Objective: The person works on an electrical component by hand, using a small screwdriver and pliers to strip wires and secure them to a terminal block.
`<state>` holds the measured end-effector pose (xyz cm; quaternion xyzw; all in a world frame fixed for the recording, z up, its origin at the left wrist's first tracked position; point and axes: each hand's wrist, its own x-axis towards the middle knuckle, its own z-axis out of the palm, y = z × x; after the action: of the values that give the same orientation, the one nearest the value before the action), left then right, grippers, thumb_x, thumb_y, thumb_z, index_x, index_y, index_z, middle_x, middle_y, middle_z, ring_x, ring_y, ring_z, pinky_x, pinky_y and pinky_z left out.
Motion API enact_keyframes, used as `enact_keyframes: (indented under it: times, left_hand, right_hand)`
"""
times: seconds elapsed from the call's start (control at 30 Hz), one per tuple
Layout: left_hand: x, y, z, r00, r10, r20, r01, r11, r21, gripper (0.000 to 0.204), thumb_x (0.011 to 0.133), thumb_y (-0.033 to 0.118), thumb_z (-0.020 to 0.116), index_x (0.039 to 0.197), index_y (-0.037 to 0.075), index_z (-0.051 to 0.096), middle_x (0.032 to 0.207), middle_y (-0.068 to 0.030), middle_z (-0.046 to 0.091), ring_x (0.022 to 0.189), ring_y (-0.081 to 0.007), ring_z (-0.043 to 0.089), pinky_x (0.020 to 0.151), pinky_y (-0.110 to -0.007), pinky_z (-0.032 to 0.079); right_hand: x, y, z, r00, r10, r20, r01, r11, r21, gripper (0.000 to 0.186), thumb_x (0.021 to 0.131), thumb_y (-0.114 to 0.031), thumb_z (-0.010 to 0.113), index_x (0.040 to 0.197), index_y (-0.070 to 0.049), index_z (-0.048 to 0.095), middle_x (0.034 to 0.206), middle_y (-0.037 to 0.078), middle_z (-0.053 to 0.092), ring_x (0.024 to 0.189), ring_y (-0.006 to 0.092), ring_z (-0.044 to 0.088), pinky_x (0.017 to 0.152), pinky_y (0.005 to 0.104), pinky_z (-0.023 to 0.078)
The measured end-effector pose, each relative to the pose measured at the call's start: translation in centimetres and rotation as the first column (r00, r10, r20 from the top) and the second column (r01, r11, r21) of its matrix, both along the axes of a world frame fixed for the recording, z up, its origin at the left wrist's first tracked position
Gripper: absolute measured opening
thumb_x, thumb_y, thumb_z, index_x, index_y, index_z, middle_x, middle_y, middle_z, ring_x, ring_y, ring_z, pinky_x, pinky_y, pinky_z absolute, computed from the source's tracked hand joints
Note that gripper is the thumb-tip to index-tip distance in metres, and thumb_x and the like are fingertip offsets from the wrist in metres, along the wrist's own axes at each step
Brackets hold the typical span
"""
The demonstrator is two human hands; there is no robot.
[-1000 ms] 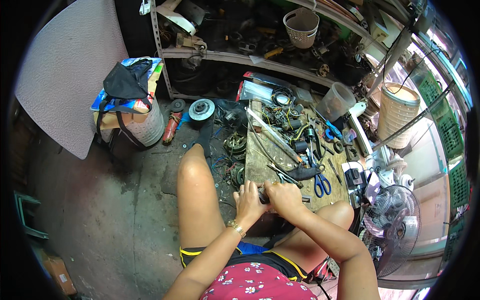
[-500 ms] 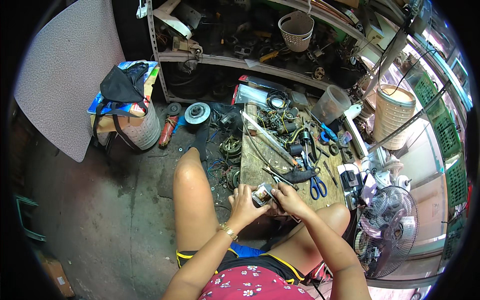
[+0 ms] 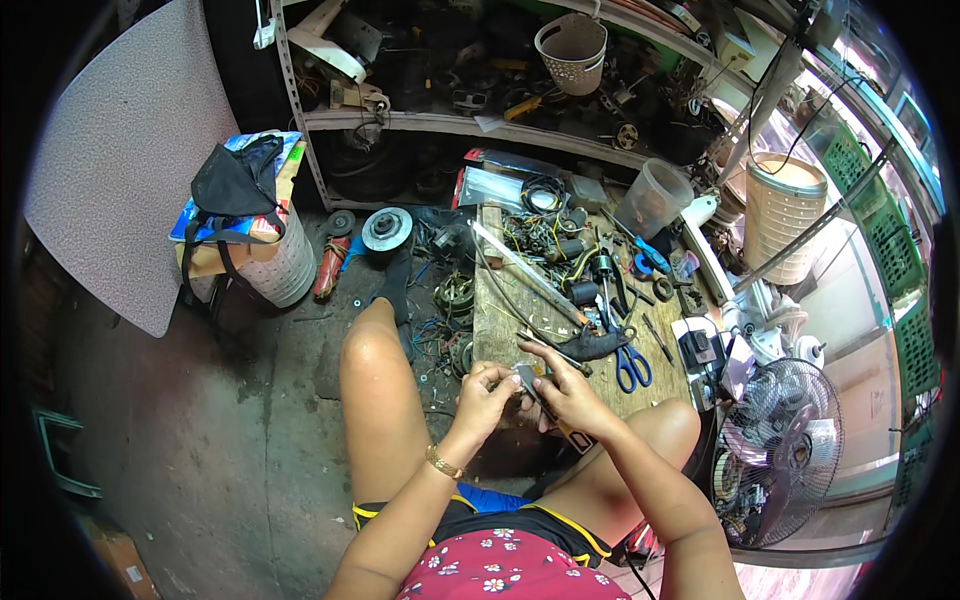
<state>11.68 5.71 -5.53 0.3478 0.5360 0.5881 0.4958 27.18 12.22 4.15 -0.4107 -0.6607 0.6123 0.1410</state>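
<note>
Both my hands meet above the near edge of a wooden workbench. My left hand is closed in a pinch at a small part, mostly hidden by the fingers. My right hand is wrapped round a long dark tool with a yellow end; its kind is unclear. The tool's grey flat front reaches between the two hands, against the small part. Just beyond my right hand lie blue-handled scissors and a dark wrapped bundle.
Wires, screwdrivers, pliers and motor parts crowd the bench around a clear plastic tub. A standing fan is at the right. An angle grinder and a round metal disc lie on the floor. Shelves stand behind.
The dark box-like piece with a shiny inside has turned or dropped from sight between my hands. My right hand now shows the long tool, its fingers stretched further forward. The view has shifted slightly.
</note>
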Motion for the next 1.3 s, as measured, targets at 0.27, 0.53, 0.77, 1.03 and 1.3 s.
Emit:
enact_keyframes:
  times: [0.27,0.53,0.77,1.03,1.3]
  left_hand:
    - [-0.3,0.2,2.6,0.997,-0.024,0.068,0.024,1.000,-0.006,0.015,0.095,0.011,0.068,0.095,-0.003,0.073,0.110,-0.0052,0.058,0.102,-0.0136,0.059,0.093,-0.028,0.047]
    - [-0.2,0.3,1.8,0.978,-0.012,-0.206,0.017,1.000,0.025,0.015,0.093,0.011,0.069,0.093,-0.003,0.074,0.106,-0.0061,0.060,0.102,-0.0154,0.059,0.093,-0.030,0.046]
    - [0.1,-0.3,2.9,0.973,-0.044,-0.228,0.047,0.999,0.009,0.014,0.091,0.011,0.073,0.094,-0.002,0.075,0.105,-0.0058,0.061,0.100,-0.0144,0.059,0.091,-0.029,0.047]
    - [-0.4,0.5,3.3,0.968,-0.023,-0.248,0.021,1.000,-0.013,0.014,0.094,0.009,0.069,0.100,-0.003,0.070,0.102,-0.0063,0.064,0.092,-0.0101,0.060,0.083,-0.026,0.050]
    - [-0.4,-0.9,0.0,0.704,0.026,-0.709,-0.055,0.998,-0.018,0.067,0.078,0.035,0.083,0.131,0.005,0.054,0.129,-0.0146,0.055,0.124,-0.0343,0.049,0.105,-0.047,0.039]
  right_hand:
    - [1.2,0.6,-0.9,0.992,-0.046,-0.120,0.033,0.994,-0.104,0.026,0.103,-0.001,0.050,0.126,0.000,0.062,0.088,0.006,0.068,0.058,0.0103,0.065,0.050,0.0262,0.054]
    - [1.5,0.3,-1.0,0.989,-0.083,-0.125,0.083,0.997,-0.011,0.022,0.096,0.003,0.063,0.118,0.002,0.061,0.098,0.007,0.069,0.073,0.0101,0.066,0.062,0.0268,0.055]
    - [1.7,0.2,-0.2,0.961,-0.122,-0.247,0.092,0.987,-0.131,0.048,0.093,0.004,0.069,0.136,-0.002,0.046,0.100,0.007,0.067,0.084,0.0114,0.066,0.070,0.0276,0.055]
    - [2.2,0.4,-1.7,0.997,-0.071,-0.031,0.067,0.991,-0.112,0.015,0.101,-0.010,0.064,0.112,-0.002,0.060,0.076,0.005,0.067,0.063,0.0128,0.064,0.054,0.0300,0.051]
    - [-0.4,0.7,-2.0,0.832,-0.159,0.532,-0.375,0.544,0.750,0.019,0.097,-0.023,0.062,0.099,-0.005,0.056,0.068,0.020,0.068,0.059,0.0360,0.068,0.054,0.0483,0.054]
